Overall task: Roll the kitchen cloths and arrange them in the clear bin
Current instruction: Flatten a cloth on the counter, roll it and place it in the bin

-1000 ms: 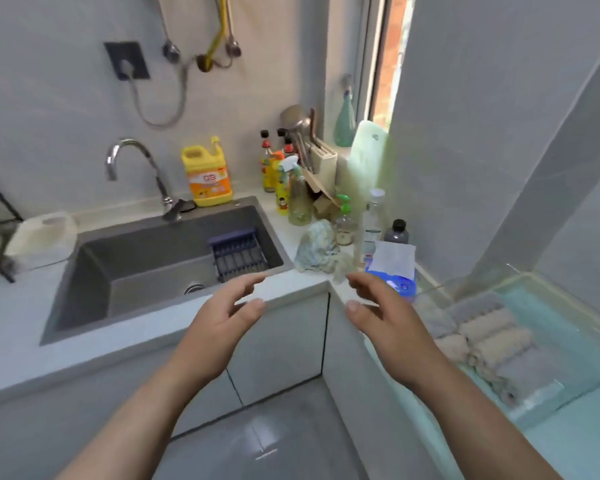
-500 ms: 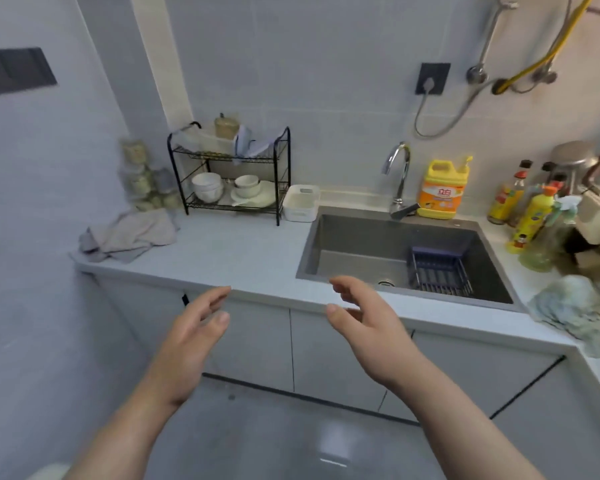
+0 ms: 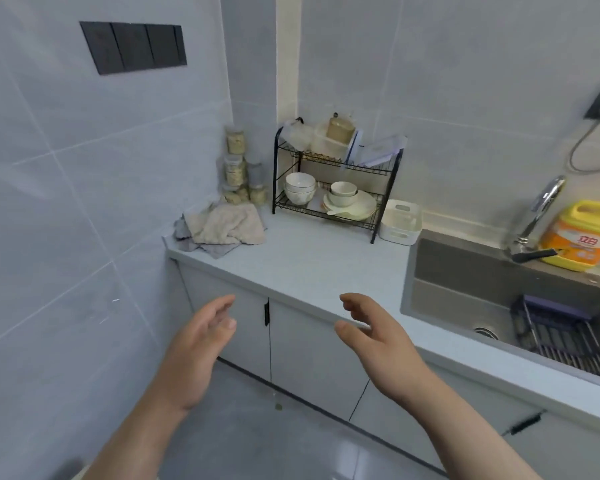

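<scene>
Fluffy beige and grey cloths (image 3: 222,226) crumpled on smooth pale counter (image 3: 312,268) beside black wire rack (image 3: 333,188); left hand (image 3: 191,355) and right hand (image 3: 378,344) loosely spread, holding nothing

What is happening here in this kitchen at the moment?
A person faces the counter with both hands empty: the left hand and the right hand hover open in front of it. A heap of unrolled cloths lies in the counter's far left corner, beside the dish rack, not yet touched. The clear bin is out of view.
</scene>
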The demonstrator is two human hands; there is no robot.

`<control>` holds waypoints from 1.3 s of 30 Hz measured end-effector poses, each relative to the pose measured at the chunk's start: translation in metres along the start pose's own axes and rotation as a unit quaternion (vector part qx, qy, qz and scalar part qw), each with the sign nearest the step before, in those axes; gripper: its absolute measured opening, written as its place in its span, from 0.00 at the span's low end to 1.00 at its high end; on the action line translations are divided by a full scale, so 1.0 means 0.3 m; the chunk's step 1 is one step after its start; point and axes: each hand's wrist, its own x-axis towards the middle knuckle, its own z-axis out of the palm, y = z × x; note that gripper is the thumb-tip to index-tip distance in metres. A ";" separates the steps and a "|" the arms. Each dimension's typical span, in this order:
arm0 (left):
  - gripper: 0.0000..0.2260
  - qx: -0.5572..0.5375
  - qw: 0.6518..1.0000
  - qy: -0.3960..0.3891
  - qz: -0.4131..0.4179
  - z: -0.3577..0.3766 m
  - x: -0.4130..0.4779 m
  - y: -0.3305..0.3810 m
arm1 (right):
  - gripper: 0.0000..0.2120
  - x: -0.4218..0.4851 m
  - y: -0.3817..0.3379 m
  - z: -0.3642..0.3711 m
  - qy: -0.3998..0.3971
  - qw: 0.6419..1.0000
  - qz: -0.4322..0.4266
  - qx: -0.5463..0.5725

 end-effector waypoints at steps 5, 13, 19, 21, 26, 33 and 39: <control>0.29 0.022 0.999 0.003 -0.030 -0.043 0.253 -0.116 | 0.19 0.312 0.055 0.081 -0.033 0.999 0.013 0.005; 0.25 0.057 0.994 0.034 -0.082 -0.099 0.748 -0.153 | 0.18 0.911 0.076 0.149 -0.082 0.995 0.045 0.019; 0.19 0.061 0.992 0.062 -0.092 -0.150 1.036 -0.183 | 0.17 1.252 0.057 0.229 -0.133 0.985 0.099 0.043; 0.21 0.076 0.991 0.057 -0.098 -0.170 1.144 -0.194 | 0.18 1.350 0.060 0.267 -0.139 0.981 0.121 0.057; 0.13 0.139 0.983 0.018 -0.116 -0.224 1.505 -0.282 | 0.19 1.590 0.082 0.379 -0.144 0.970 0.181 0.070; 0.13 0.278 0.946 -0.132 -0.099 -0.203 2.043 -0.422 | 0.22 1.875 0.181 0.596 -0.129 0.937 0.326 0.014; 0.22 0.437 0.850 -0.286 -0.076 -0.131 2.308 -0.559 | 0.07 2.000 0.219 0.748 -0.093 0.920 0.362 -0.120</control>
